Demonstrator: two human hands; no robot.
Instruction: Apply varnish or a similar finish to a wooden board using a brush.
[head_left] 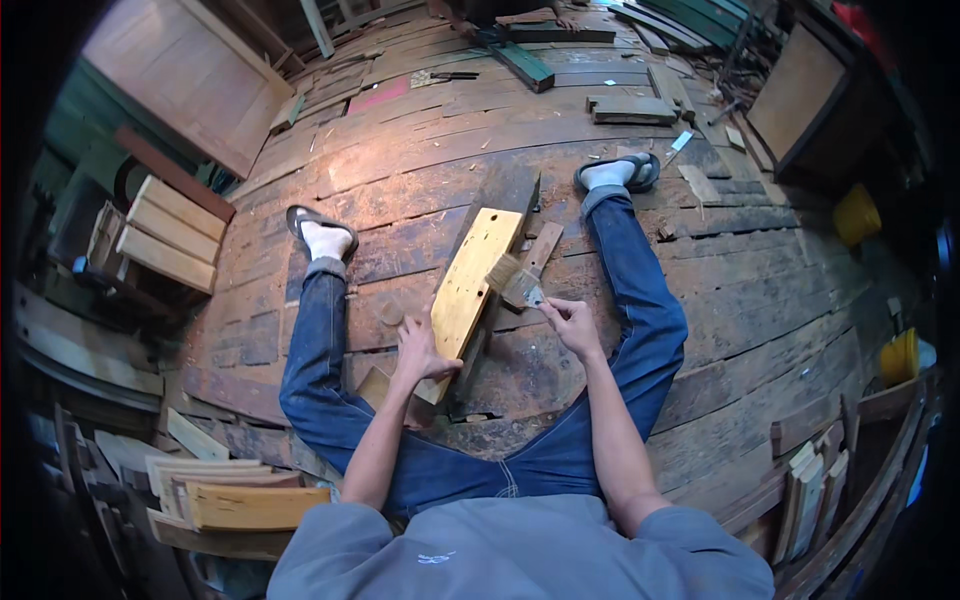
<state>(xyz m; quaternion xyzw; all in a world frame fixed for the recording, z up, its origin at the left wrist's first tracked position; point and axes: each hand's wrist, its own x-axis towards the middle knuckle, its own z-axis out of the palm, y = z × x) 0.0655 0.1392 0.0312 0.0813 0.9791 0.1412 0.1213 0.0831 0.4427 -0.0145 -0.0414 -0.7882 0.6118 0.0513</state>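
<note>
A flat yellow wooden board (pixel 478 262) with a few dark holes lies slanted between my legs, resting on darker wood. My left hand (pixel 424 350) grips the board's near left edge, with fingers on its side and the thumb by the near end. In my right hand (pixel 572 328) is a wide flat paintbrush (pixel 518 286), held by its handle. The pale bristles touch or hover over the board's right edge; I cannot tell which. A small round container (pixel 390 312) stands just left of my left hand. Beyond the brush lies a narrow brown wood strip (pixel 543 248).
Stacked planks (pixel 170 235) lean at the left, and more boards (pixel 245 505) lie at the lower left. Wood shavings cover parts of the plank floor (pixel 400 165). A co-worker's hand (pixel 567 23) shows at the top, near a green block (pixel 525 66). Yellow buckets (pixel 857 215) stand at the right.
</note>
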